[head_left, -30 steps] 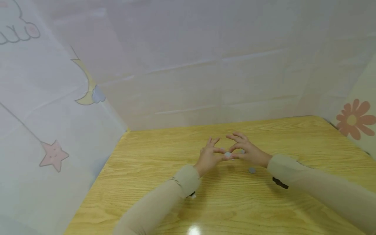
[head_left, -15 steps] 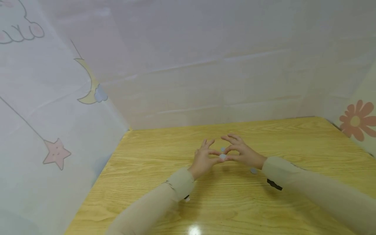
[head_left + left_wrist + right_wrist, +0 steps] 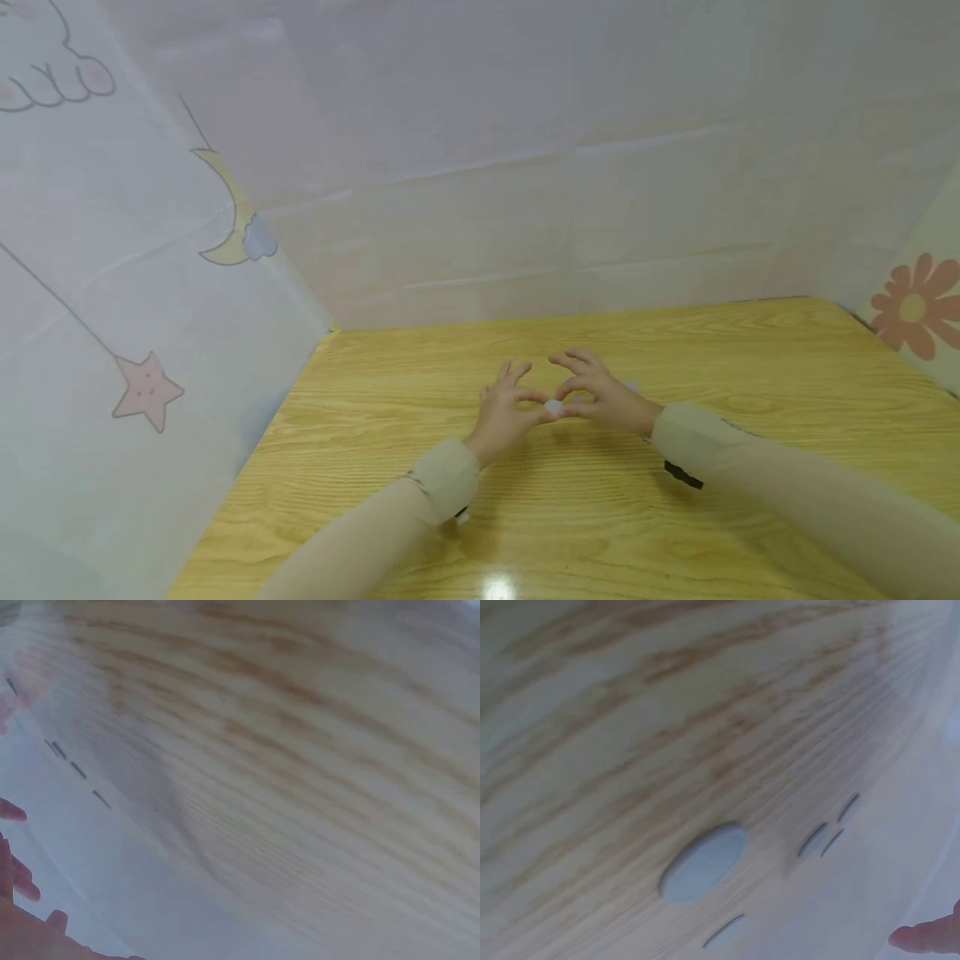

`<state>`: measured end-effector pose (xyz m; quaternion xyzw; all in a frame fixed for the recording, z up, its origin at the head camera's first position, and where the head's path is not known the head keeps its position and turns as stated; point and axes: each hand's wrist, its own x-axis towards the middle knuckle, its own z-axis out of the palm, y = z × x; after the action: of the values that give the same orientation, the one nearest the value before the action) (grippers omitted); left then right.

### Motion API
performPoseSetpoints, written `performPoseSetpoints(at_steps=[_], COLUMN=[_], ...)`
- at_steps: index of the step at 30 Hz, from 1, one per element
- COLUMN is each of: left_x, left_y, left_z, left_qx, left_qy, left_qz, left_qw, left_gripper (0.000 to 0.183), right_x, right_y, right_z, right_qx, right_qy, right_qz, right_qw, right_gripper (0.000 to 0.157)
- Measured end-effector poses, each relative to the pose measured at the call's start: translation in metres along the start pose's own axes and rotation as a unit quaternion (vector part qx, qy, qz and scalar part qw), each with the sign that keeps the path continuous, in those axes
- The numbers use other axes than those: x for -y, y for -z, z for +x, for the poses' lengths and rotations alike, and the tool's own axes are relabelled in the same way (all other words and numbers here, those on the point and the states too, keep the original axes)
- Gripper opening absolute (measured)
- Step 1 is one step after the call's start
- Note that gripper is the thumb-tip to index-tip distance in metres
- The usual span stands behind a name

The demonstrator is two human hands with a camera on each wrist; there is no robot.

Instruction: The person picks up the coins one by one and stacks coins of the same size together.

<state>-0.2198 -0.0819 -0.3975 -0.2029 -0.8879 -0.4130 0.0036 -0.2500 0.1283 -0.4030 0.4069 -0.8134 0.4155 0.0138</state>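
Observation:
Near the middle of the wooden table in the head view, a small white disc [image 3: 553, 406] sits between both hands. My left hand [image 3: 504, 417] pinches its left side with thumb and index finger, the other fingers raised. On the opposite side, my right hand [image 3: 603, 398] pinches it the same way. Part of the left hand [image 3: 30, 930] shows at the lower left of the left wrist view. Only a fingertip of the right hand [image 3: 930, 935] enters the right wrist view, where a larger-looking grey-white disc [image 3: 703, 862] lies flat on the table.
Several more flat discs lie on the wooden table [image 3: 360, 433], one of them a pale disc [image 3: 632, 386] behind the right hand. Another disc [image 3: 647, 439] is mostly hidden under the right wrist. Patterned cloth walls [image 3: 450, 208] rise at the table's back and sides.
Both hands have moved left together, the white disc staying between their fingertips. The right forearm now covers most of a disc on the table that showed before.

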Motion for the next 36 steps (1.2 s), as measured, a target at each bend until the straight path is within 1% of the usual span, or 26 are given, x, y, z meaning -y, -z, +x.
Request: performPoseSetpoints(at_steps=[4, 12, 19, 26, 32, 36], left_x=[0.002, 0.009, 0.014, 0.018, 0.025, 0.032], left_y=[0.002, 0.005, 0.008, 0.010, 0.011, 0.013], left_z=[-0.004, -0.009, -0.015, -0.021, -0.024, -0.026], left_qx=[-0.012, -0.024, -0.033, -0.033, -0.032, -0.027], left_qy=[-0.004, -0.001, -0.004, -0.001, -0.008, -0.013], left_qz=[0.017, 0.019, 0.044, 0.045, 0.044, 0.055], left_qw=[0.9998, 0.9995, 0.9985, 0.9985, 0.9985, 0.9980], left_gripper=[0.035, 0.035, 0.033, 0.031, 0.030, 0.030], right_x=[0.001, 0.001, 0.003, 0.004, 0.004, 0.007], right_y=[-0.004, -0.009, -0.015, -0.021, -0.028, -0.033], right_z=[0.003, 0.009, 0.013, 0.016, 0.018, 0.019], right_qx=[0.001, 0.007, 0.022, 0.028, 0.030, 0.039], right_qy=[-0.004, -0.002, 0.002, 0.005, 0.011, 0.004], right_qz=[-0.009, -0.014, -0.028, -0.050, -0.049, -0.044], right_qw=[1.000, 1.000, 0.999, 0.998, 0.998, 0.998], right_gripper=[0.010, 0.010, 0.009, 0.011, 0.010, 0.010])
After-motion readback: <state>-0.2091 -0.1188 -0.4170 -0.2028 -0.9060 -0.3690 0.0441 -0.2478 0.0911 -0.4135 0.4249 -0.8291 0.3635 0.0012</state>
